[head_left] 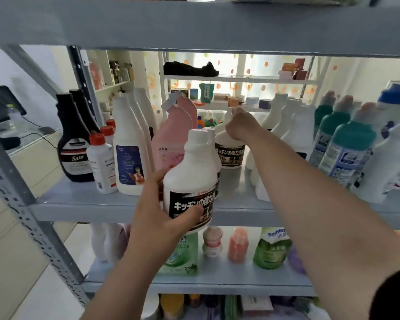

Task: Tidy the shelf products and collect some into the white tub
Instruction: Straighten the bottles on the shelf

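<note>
Middle shelf board [79, 199], far left: two dark bottles [73, 144], upright, one behind the other. Just beside them, small white red-capped bottles [101, 162] in a short row running back. Next along: tall white bottles [127, 144] with a blue label on the front one, then pink bottles [171, 139], upright, close behind the hand.

Left hand [157, 209]: grasping the front white bottle [192, 172] low on its body, thumb laid across the black label, other fingers wrapped round its left side. Held upright at the front edge of the middle shelf, base overlapping the front lip; cannot tell whether it bears on the board. Second matching bottle [217, 158] directly behind, touching or nearly so.

Further back on the same board: rear matching bottle [229, 153], upright. Right hand [240, 125] on its neck, fingers curled tight round the top; cap hidden by the hand.

Right of that arm: plain white bottles [296, 128] in a row running back, then teal-capped bottles [346, 144], then a blue-capped bottle [394, 98] at far right, blurred.

Shelf below: green pouch [183, 255], orange bottle [238, 245], green bottle [271, 250], all upright.
</note>
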Demonstrator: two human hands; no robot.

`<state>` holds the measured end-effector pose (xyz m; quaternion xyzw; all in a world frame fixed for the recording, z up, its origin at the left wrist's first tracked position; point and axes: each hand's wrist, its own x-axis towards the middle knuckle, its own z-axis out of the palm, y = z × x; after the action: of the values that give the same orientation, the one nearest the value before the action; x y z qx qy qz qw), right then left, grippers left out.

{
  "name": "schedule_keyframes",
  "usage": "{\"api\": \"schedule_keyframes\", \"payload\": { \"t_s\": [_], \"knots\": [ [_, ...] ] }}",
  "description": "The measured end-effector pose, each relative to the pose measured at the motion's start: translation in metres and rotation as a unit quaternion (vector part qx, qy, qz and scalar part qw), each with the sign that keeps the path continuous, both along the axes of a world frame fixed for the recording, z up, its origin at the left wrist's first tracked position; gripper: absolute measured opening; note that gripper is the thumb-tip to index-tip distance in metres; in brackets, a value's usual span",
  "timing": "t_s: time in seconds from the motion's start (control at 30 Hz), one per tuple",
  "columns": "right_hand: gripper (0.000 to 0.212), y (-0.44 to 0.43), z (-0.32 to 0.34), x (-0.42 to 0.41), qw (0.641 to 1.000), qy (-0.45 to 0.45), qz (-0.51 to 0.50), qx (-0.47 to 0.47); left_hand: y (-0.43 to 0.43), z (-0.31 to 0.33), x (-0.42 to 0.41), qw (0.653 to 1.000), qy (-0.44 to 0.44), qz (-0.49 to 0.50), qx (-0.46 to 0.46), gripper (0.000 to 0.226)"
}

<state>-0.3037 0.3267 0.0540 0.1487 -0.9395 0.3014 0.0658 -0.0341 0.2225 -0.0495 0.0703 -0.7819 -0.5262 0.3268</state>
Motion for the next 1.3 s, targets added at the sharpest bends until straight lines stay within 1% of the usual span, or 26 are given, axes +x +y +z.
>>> {"api": "schedule_keyframes", "payload": {
  "t_s": [0.07, 0.17, 0.3, 0.33, 0.43, 0.53, 0.6, 0.67, 0.73, 0.77, 0.83, 0.9, 1.0, 1.13, 1.23, 1.3],
  "knots": [
    [0.052, 0.002, -0.001, -0.006, 1.000, 0.016, -0.009, 0.000, -0.002, -0.004, -0.001, 1.000, -0.001, -0.001, 0.011, 0.070],
    [0.052, 0.005, -0.002, -0.008, 0.999, 0.036, -0.035, -0.008, -0.004, -0.007, -0.003, 0.999, 0.001, -0.004, 0.050, 0.067],
    [0.056, 0.011, -0.010, 0.002, 0.998, 0.029, -0.047, -0.023, -0.007, -0.009, -0.005, 0.996, 0.002, -0.008, 0.088, 0.065],
    [0.057, 0.010, -0.014, 0.003, 0.998, 0.025, -0.037, -0.039, -0.008, -0.010, -0.006, 0.995, 0.000, -0.011, 0.098, 0.065],
    [0.063, 0.005, -0.028, 0.007, 0.990, 0.009, -0.008, -0.137, -0.008, -0.011, -0.005, 0.991, -0.004, -0.028, 0.128, 0.065],
    [0.066, 0.005, -0.039, 0.007, 0.984, -0.003, -0.019, -0.176, -0.008, -0.011, -0.002, 0.980, 0.000, -0.063, 0.191, 0.063],
    [0.063, 0.008, -0.049, 0.008, 0.980, -0.023, -0.027, -0.198, -0.007, -0.013, -0.001, 0.959, 0.004, -0.100, 0.266, 0.069],
    [0.055, 0.009, -0.057, 0.010, 0.968, -0.035, -0.036, -0.245, -0.007, -0.015, -0.001, 0.917, 0.004, -0.137, 0.374, 0.076],
    [0.049, 0.008, -0.060, 0.014, 0.962, -0.015, -0.054, -0.267, -0.007, -0.016, 0.002, 0.871, -0.003, -0.173, 0.459, 0.084],
    [0.047, 0.007, -0.061, 0.017, 0.961, -0.003, -0.062, -0.269, -0.006, -0.016, 0.004, 0.853, -0.009, -0.188, 0.487, 0.090],
    [0.047, 0.007, -0.062, 0.025, 0.963, 0.022, -0.072, -0.260, -0.003, -0.017, 0.009, 0.829, -0.014, -0.204, 0.520, 0.096],
    [0.048, 0.009, -0.062, 0.039, 0.966, 0.042, -0.079, -0.241, 0.000, -0.017, 0.014, 0.818, -0.016, -0.209, 0.536, 0.090],
    [0.046, 0.017, -0.060, 0.067, 0.969, 0.082, -0.073, -0.220, 0.006, -0.019, 0.020, 0.821, -0.012, -0.201, 0.534, 0.072],
    [0.044, 0.037, -0.052, 0.108, 0.967, 0.129, -0.059, -0.213, 0.011, -0.022, 0.026, 0.854, -0.002, -0.167, 0.493, 0.061],
    [0.044, 0.059, -0.052, 0.136, 0.964, 0.158, -0.065, -0.205, 0.016, -0.023, 0.027, 0.892, 0.003, -0.137, 0.432, 0.061],
    [0.043, 0.076, -0.054, 0.152, 0.963, 0.164, -0.070, -0.200, 0.021, -0.023, 0.028, 0.937, -0.004, -0.097, 0.336, 0.064]
  ]
}}
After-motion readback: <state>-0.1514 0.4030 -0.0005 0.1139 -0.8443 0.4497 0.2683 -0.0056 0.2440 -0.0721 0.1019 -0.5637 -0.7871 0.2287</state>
